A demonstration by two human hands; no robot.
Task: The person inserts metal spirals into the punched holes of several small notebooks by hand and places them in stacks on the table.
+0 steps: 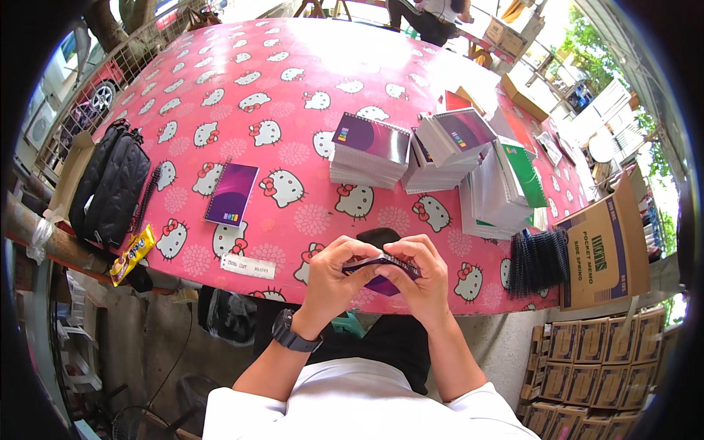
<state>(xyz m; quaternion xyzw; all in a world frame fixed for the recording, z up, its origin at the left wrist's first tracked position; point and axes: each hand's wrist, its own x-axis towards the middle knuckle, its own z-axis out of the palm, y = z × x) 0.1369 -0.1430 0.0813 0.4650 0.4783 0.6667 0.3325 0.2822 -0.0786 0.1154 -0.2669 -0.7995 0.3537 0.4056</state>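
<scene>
Both my hands hold a small purple notebook [386, 285] close to the table's near edge. My left hand [334, 275] grips its left side and my right hand [424, 277] its right side, thumbs on the near face and fingers curled over the top. A dark edge like a spiral binding shows between the hands; how far it is fitted cannot be made out. A purple spiral notebook [232, 193] lies flat to the left. Beyond my hands stand stacks of purple-covered notebooks [372, 139], and green-covered notebooks [522, 174] sit farther right. A bundle of black spiral coils [539, 262] lies right of my right hand.
A pink patterned cloth [293, 216] covers the table. On the left are a black bag [114, 183], a yellow snack packet [133, 255] and a white label strip [248, 266]. An open carton [605, 249] stands at right, above stacked boxes [594, 367]. Another person [429, 22] is far back.
</scene>
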